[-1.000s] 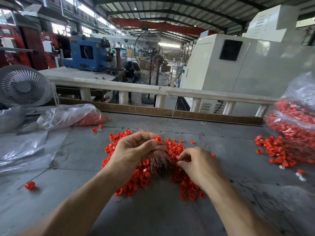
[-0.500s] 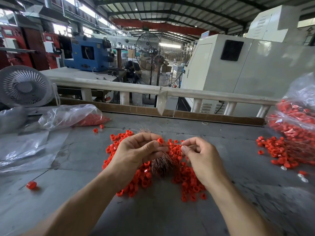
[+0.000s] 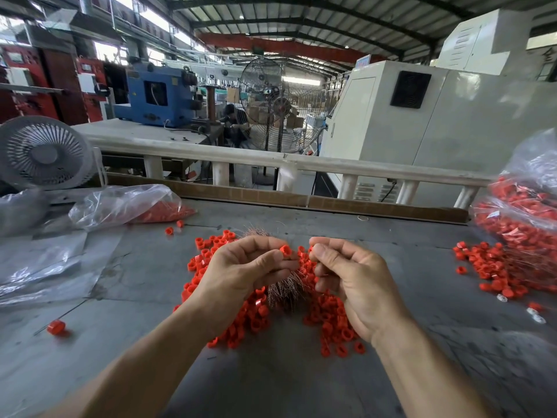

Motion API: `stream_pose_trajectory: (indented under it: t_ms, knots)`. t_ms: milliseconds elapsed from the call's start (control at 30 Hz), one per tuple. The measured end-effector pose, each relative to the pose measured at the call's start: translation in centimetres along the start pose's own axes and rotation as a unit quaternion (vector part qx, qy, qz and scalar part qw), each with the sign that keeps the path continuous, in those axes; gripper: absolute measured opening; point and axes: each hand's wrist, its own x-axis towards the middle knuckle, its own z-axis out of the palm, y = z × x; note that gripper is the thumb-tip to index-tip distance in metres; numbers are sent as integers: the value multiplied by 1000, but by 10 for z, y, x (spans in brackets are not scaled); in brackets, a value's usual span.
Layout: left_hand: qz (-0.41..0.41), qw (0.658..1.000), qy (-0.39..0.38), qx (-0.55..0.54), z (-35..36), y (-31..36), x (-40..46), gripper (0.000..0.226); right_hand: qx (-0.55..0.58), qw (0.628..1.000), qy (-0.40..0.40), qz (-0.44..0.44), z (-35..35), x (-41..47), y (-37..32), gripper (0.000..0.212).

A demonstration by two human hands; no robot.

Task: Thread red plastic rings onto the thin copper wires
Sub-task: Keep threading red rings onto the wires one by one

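At the right edge of the frame a clear plastic bag (image 3: 524, 212) bulges with red rings, its far side cut off by the frame; more rings spill (image 3: 494, 267) out of its mouth onto the grey table (image 3: 120, 267), mixed with fine wires that are hard to tell apart. At the left, below a small white fan (image 3: 42, 152), a second clear bag (image 3: 126, 205) lies slack on its side with only a small heap of red rings in its right end — beside it flat, crumpled plastic sheeting (image 3: 45, 267) runs off the left edge.

In the middle of the frame both hands are raised over a loose pile of red rings (image 3: 256, 309) with a brush-like bundle of copper wires (image 3: 286, 289) lying through it, partly hidden behind the fingers. The left hand (image 3: 241, 270) pinches one red ring (image 3: 285, 250) between thumb and forefinger, the ring's opening turned toward the right hand (image 3: 352, 279). The right hand's fingers are curled and pinched together just beside that ring, as if on a wire — the wire itself is too thin to make out, so I cannot tell for sure what it holds.

A lone ring (image 3: 56, 326) sits at the lower left with a thin wire running through or under it; which, I cannot tell
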Motion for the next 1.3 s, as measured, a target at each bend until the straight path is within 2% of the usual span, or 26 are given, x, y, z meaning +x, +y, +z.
stream_pose_trajectory:
  t_ms: [300, 767, 933, 1100, 1300]
  knots:
    - [5, 1000, -11, -1, 3, 3, -2, 18, -16, 998, -4, -59, 9, -3, 3, 15]
    - [-2, 999, 28, 18, 5, 3, -2, 30, -84, 986, -4, -145, 13, -8, 4, 17]
    - [2, 999, 32, 27, 8, 2, -3, 26, -119, 978, 16, -169, 13, -10, 3, 12]
    - [1, 999, 35, 22, 10, 2, -3, 37, -180, 963, 47, -196, 15, -11, 6, 9]
    - [2, 999, 25, 21, 10, 1, -4, 35, -227, 947, 41, -224, 18, -12, 9, 10]
